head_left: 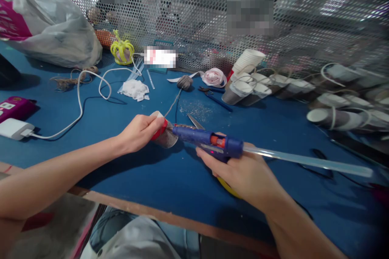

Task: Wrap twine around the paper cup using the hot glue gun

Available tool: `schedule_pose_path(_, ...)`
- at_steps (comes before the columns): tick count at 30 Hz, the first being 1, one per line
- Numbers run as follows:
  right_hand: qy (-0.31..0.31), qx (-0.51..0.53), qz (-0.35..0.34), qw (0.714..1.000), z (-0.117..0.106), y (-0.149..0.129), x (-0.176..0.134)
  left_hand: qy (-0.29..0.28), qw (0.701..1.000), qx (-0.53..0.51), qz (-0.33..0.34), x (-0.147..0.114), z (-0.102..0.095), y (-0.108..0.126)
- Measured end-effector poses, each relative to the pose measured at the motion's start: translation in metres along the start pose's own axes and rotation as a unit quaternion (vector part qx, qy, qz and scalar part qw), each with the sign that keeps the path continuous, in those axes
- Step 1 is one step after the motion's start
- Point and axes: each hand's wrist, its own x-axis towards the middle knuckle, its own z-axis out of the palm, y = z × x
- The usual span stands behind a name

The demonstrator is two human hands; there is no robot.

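Observation:
My left hand (138, 132) is closed on a small paper cup (167, 139) with a red band and grey yarn round it, tilted on its side above the table. A strand of grey yarn (174, 103) runs from the cup back to a small yarn ball (184, 83). In my right hand (243, 172) is a blue glue gun (209, 139), a long clear glue stick (310, 161) poking out of its rear. Its nozzle meets the cup's side, or nearly so; I cannot tell which. Scissors (196, 122) lie partly hidden beneath the gun.
Stacked paper cups (247, 62) and yarn-wrapped cups (240, 93) line the back right. Pliers (217, 99), pink ribbon (214, 77) and white scraps (135, 90) lie mid-table. A white cable (80, 101) loops on the left near a plastic bag (57, 28). Perforated metal mesh (194, 16) stands behind.

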Motion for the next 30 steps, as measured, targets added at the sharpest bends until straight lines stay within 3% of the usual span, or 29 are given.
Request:
schedule_pose_path(6, -0.014, -0.047, -0.028, 0.998, -0.008, -0.003, 0.005, 0.008, 1.000, 0.020, 0.003, 0.000, 0.000, -0.002)
schedule_pose_path(9, -0.033, -0.053, -0.002, 0.998, -0.008, -0.003, 0.005, 0.006, 1.000, 0.022, 0.006, 0.001, 0.000, -0.003)
schedule_pose_path(12, -0.052, -0.024, 0.036, 0.998, -0.006, 0.002, 0.005, 0.008, 1.000, 0.028, 0.009, 0.001, 0.000, -0.005)
schedule_pose_path(16, -0.068, 0.022, 0.014, 0.997, -0.002, 0.007, 0.004, 0.010, 0.999, 0.036, 0.015, 0.000, -0.001, -0.005)
schedule_pose_path(21, -0.051, 0.083, 0.091, 0.991, -0.001, 0.001, 0.006, 0.006, 0.999, 0.042, 0.018, -0.001, -0.001, -0.004)
schedule_pose_path(30, -0.053, 0.122, 0.098, 0.986, -0.001, 0.000, 0.006, 0.004, 0.999, 0.048, 0.017, -0.001, -0.002, -0.004)
